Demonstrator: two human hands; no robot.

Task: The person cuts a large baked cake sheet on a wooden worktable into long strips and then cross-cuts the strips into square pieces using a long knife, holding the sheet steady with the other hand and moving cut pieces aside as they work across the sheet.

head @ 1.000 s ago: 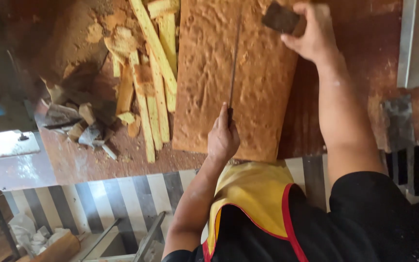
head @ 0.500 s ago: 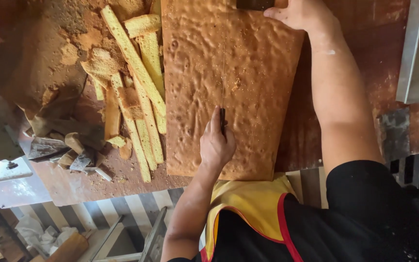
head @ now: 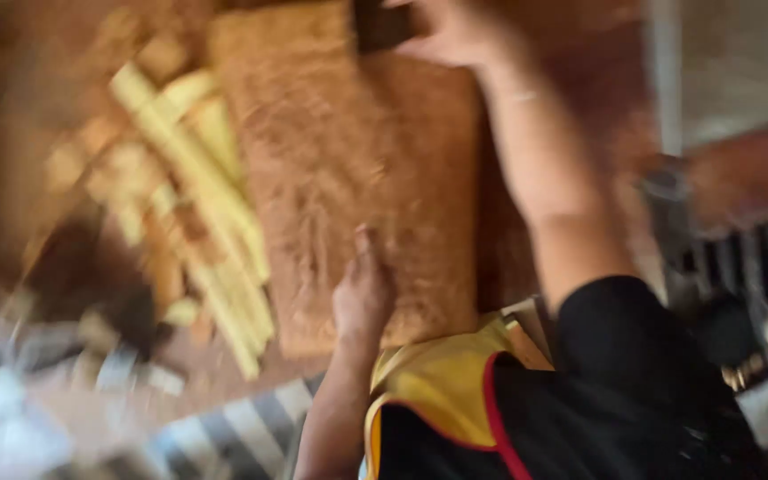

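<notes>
Golden-brown and rough-crusted, one large rectangular slab of sponge cake lies flat on the reddish-brown worktop before us, filling the middle of a badly blurred view. Our left hand rests on the slab's near edge, its fingers curled close together; whether it grips anything we cannot tell through the blur. Our right hand reaches to the far end of the slab, closed around a small dark block-shaped object, which may be a handle, though the view is too smeared to say. Just left of the slab sits one loose heap of pale yellow trimmed strips, long and narrow, lying roughly parallel to the slab's edge; we make out perhaps half a dozen, with smaller brown crumbs and offcuts scattered beyond them. Nearer the lower left corner lie some pale crumpled scraps, possibly wrappers, their shape and number unclear. We wear a black top with a yellow apron bib edged in red. Striped grey-and-white flooring shows below the worktop's edge.
</notes>
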